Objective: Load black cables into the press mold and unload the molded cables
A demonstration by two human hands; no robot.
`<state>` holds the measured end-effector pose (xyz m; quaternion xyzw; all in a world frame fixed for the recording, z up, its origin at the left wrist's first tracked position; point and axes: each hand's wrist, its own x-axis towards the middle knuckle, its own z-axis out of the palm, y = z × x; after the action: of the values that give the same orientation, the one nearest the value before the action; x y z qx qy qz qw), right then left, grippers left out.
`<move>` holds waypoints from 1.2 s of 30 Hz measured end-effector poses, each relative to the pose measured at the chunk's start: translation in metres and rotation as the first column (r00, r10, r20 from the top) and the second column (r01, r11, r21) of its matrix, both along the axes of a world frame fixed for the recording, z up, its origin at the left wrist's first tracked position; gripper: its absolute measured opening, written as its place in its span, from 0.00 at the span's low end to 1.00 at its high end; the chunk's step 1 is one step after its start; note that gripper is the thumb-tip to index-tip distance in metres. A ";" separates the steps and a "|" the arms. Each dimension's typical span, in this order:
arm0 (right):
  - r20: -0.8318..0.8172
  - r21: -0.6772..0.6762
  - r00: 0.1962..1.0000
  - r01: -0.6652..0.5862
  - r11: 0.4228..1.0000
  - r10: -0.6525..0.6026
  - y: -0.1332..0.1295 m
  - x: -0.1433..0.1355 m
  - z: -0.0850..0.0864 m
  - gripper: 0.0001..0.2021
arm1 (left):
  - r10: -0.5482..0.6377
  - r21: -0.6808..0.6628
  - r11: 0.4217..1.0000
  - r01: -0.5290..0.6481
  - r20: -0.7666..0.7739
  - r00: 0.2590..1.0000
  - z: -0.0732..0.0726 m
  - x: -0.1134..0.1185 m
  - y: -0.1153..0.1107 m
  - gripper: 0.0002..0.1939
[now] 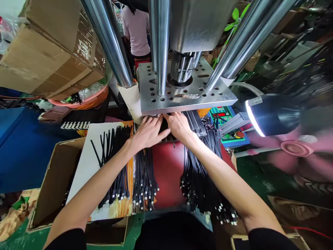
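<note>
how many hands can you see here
2: the left hand below the front edge of the steel plate, the right hand just right of it. The background person's hands may be hidden.

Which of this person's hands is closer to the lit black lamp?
Right. The right hand is on the lamp's side, though well to the left of it; the left hand is farther away, beyond the right hand.

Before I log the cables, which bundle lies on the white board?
The leftmost bundle. Only it has the white board underneath; the middle bundle and right bundle lie farther right, off it.
</note>
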<state>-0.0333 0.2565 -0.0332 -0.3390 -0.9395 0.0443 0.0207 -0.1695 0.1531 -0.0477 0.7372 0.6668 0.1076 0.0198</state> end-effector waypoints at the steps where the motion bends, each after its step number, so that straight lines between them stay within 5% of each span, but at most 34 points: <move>1: 0.006 -0.008 1.000 -0.006 1.000 0.006 0.005 -0.006 0.001 0.24 | -0.007 -0.008 1.000 0.007 0.007 1.000 -0.001 -0.004 0.006 0.37; 4: -0.001 -0.008 1.000 -0.024 1.000 0.024 0.015 -0.009 0.001 0.24 | -0.024 -0.026 0.999 0.024 0.019 1.000 -0.002 -0.011 0.011 0.43; 9: -0.054 0.002 0.988 -0.147 0.989 0.147 0.003 0.025 -0.005 0.27 | -0.103 -0.068 0.992 0.102 -0.013 0.995 -0.004 -0.009 -0.012 0.57; 16: -0.049 0.051 0.950 -0.305 0.951 0.307 -0.025 0.066 -0.012 0.27 | -0.136 0.018 0.991 0.136 0.010 0.991 -0.017 0.004 -0.054 0.48; 21: -0.021 0.057 0.959 -0.283 0.958 0.284 -0.037 0.068 -0.008 0.26 | -0.109 0.053 0.993 0.109 -0.004 0.994 -0.014 0.015 -0.062 0.43; 28: 0.007 0.010 1.000 -0.027 1.000 0.027 -0.014 0.018 0.002 0.26 | 0.016 0.079 0.997 -0.016 -0.001 1.000 -0.009 0.001 -0.009 0.29; 36: -0.033 0.007 0.999 -0.001 1.000 0.001 0.027 -0.029 0.008 0.24 | 0.086 0.188 0.976 -0.109 0.128 0.988 -0.014 -0.028 0.056 0.17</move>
<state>-0.0628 0.2839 -0.0251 -0.3377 -0.9394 0.0467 0.0371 -0.1978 0.2087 -0.0619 0.6943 0.6860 0.2169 -0.0178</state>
